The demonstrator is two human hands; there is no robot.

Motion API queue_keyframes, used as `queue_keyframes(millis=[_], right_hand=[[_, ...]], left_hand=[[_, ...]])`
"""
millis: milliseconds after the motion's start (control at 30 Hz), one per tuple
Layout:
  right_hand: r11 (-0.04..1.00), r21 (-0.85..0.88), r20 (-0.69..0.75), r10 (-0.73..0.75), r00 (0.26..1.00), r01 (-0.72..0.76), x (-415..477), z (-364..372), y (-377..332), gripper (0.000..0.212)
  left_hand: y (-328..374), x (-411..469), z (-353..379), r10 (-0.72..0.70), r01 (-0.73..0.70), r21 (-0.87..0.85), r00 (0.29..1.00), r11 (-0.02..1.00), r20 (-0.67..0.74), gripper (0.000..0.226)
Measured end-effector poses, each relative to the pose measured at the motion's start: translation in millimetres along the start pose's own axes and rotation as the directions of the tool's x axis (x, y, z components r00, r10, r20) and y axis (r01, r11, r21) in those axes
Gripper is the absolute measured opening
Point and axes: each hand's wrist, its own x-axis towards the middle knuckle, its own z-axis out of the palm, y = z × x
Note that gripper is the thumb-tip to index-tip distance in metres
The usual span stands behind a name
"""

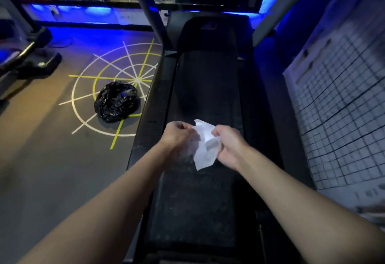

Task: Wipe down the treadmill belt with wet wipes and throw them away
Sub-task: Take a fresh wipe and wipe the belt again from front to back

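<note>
- Both hands were raised over the treadmill belt (205,89), gripping one white wet wipe (205,145) between them.
- Left hand (177,133): fingers curled shut, pinching the wipe's left edge.
- Right hand (228,145): closed around the wipe's right side, with crumpled folds bunched against the palm.
- Wet wipe: held in the air above the middle of the belt, partly unfolded, one corner hanging down and another sticking up.
- Gym floor (52,159), far left: grey, marked with white and yellow circle lines.
- Black rubbish bag (116,104): lay crumpled on those floor markings, just beside the treadmill's left side rail (149,118).
- Treadmill belt: dark, running away from the wearer, dusty speckles showing on the near part.
- White gridded panel (337,101): stood along the treadmill's right side.
</note>
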Motion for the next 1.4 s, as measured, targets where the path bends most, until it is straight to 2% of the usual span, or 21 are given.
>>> queue_keyframes(millis=[133,300,367,500,633,733,867,1133,1233,1300,1400], right_hand=[[0.995,-0.070,0.072,-0.063,0.995,0.068,-11,-19,-39,0.004],[0.980,-0.175,0.052,-0.089,0.995,0.096,9,-23,-62,0.044],[0.976,-0.194,0.013,-0.097,0.995,0.097,22,-18,-72,0.045],[0.976,-0.195,-0.054,-0.112,0.992,0.100,62,-1,-109,0.041],[0.980,-0.159,-0.054,-0.128,0.990,0.118,126,23,-173,0.027],[0.986,-0.136,-0.030,-0.099,0.995,0.094,171,42,-224,0.040],[0.975,-0.209,-0.005,-0.080,0.997,0.077,210,58,-285,0.034],[0.965,-0.242,-0.107,-0.134,0.985,0.105,285,64,-381,0.031],[0.975,-0.197,-0.147,-0.136,0.980,0.106,318,60,-413,0.027],[0.983,-0.162,-0.175,-0.119,0.977,0.090,345,56,-432,0.029],[0.986,-0.155,-0.189,-0.097,0.977,0.068,392,50,-461,0.037]], left_hand=[[42,-7,24,0.056,-0.061,-0.050,0.994,0.997,-0.094,0.015],[68,13,34,0.112,-0.115,-0.002,0.975,0.993,-0.191,0.023],[77,26,30,0.098,-0.100,0.002,0.972,0.995,-0.213,0.024],[107,71,24,0.057,-0.067,-0.053,0.983,0.996,-0.173,0.018],[156,146,24,0.009,-0.027,-0.145,0.992,0.989,-0.127,0.010],[197,205,19,-0.035,0.015,-0.202,0.995,0.979,-0.094,0.007],[245,267,11,-0.023,0.015,-0.072,0.993,0.997,-0.113,0.010],[323,358,21,-0.064,0.060,-0.087,0.997,0.994,-0.042,0.011],[349,393,36,-0.076,0.075,-0.086,0.997,0.993,-0.002,0.021],[366,420,46,-0.084,0.083,-0.072,0.996,0.994,-0.009,0.027],[389,469,64,-0.104,0.102,-0.048,0.994,0.994,-0.038,0.021]])
